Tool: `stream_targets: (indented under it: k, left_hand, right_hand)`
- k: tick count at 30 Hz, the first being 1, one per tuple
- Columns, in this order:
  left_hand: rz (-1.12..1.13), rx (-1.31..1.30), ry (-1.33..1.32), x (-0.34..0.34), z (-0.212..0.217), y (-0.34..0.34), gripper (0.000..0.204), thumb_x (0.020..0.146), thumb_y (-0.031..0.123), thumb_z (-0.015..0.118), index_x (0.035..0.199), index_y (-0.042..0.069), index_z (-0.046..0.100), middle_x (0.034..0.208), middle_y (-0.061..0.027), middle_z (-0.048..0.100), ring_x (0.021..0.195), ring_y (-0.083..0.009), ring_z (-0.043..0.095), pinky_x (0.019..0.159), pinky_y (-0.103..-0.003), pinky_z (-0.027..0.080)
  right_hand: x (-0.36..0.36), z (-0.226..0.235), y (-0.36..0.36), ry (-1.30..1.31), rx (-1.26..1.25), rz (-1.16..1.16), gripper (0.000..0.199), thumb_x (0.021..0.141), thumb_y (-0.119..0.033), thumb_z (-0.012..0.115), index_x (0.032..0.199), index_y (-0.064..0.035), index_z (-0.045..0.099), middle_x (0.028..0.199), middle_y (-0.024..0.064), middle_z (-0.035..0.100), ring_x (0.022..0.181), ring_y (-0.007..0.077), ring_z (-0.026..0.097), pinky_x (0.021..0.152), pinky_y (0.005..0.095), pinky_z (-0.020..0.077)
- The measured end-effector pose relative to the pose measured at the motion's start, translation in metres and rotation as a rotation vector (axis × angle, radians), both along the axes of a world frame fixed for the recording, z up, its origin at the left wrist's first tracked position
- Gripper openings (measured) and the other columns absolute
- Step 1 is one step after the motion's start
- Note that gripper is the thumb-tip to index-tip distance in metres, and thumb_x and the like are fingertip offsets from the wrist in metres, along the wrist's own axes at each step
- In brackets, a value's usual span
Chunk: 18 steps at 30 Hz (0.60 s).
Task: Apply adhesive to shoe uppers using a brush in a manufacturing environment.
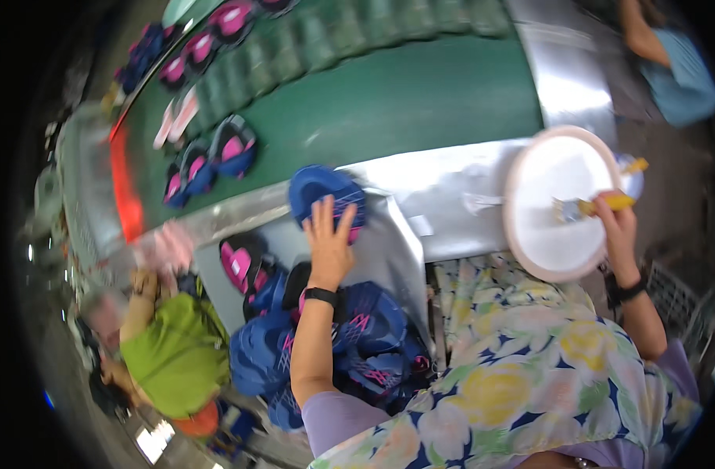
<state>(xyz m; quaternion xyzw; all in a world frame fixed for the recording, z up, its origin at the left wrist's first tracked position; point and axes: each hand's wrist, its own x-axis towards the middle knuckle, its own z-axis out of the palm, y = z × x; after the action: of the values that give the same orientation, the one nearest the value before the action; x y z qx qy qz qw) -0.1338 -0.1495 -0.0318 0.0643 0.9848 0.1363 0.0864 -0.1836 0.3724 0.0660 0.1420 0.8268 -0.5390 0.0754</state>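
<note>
My left hand (pixel 330 246) is on a blue shoe (pixel 311 184) with pink lines, its fingers spread over the side and the thumb side hidden. The shoe is over the near edge of the bench, above a grey metal tray (pixel 396 258). Blue shoes (pixel 369 313) with pink marks lie heaped beneath my left forearm. My right hand (pixel 622 227) is closed round the yellow handle of a flat brush (pixel 580 209). The brush's bristles are over a round white pan (pixel 561 242) with a pale rim, at the right.
Beyond the bench's metal edge (pixel 451 180) runs a green conveyor belt (pixel 420 94), carrying blue-and-pink shoes (pixel 232 148) and pale insoles (pixel 178 117) at left. A person in a green top (pixel 174 352) is at my left. Another person's blue sleeve (pixel 678 78) shows at far right.
</note>
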Motion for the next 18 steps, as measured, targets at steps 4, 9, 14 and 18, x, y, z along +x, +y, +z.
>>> stream_targets:
  k: [4, 9, 14, 18]
  left_hand:
    - [0.092, -0.087, 0.146, -0.028, -0.029, -0.016, 0.049, 0.070, -0.004, 0.063, 0.115, 0.016, 0.063, 0.139, -0.0160, 0.052, 0.131, -0.0427, 0.046, 0.107, -0.052, 0.040]
    - [0.631, 0.385, -0.126, -0.066, 0.036, -0.042, 0.043, 0.087, -0.003, 0.054, 0.128, 0.008, 0.054, 0.111, -0.0113, 0.067, 0.091, -0.0231, 0.069, 0.078, -0.037, 0.056]
    - [0.533, 1.125, -0.208, -0.058, 0.084, -0.019, 0.053, 0.093, 0.010, 0.058, 0.145, 0.008, 0.044, 0.129, -0.0142, 0.058, 0.116, -0.0261, 0.059, 0.095, -0.039, 0.052]
    - [0.384, 0.946, -0.061, -0.057, 0.094, 0.053, 0.054, 0.093, 0.011, 0.059, 0.145, 0.007, 0.043, 0.130, -0.0146, 0.057, 0.117, -0.0263, 0.058, 0.097, -0.039, 0.051]
  right_hand:
    - [0.007, -0.014, -0.002, 0.019, -0.004, 0.024, 0.013, 0.095, -0.012, 0.066, 0.101, -0.0011, 0.062, 0.091, 0.0018, 0.064, 0.081, 0.0092, 0.061, 0.073, 0.0242, 0.0505]
    - [0.016, -0.017, -0.046, 0.236, 0.014, 0.210, 0.016, 0.092, -0.015, 0.069, 0.098, -0.0013, 0.061, 0.091, 0.0078, 0.065, 0.078, 0.0182, 0.064, 0.072, 0.0306, 0.0512]
    - [0.024, -0.033, -0.045, 0.431, 0.205, 0.682, 0.016, 0.085, -0.012, 0.070, 0.092, -0.0040, 0.058, 0.088, 0.0115, 0.060, 0.083, 0.0311, 0.061, 0.074, 0.0386, 0.0503]
    - [0.013, -0.035, -0.001, 0.418, 0.292, 0.620, 0.016, 0.086, -0.014, 0.069, 0.090, -0.0028, 0.057, 0.090, 0.0118, 0.060, 0.084, 0.0307, 0.062, 0.075, 0.0391, 0.0495]
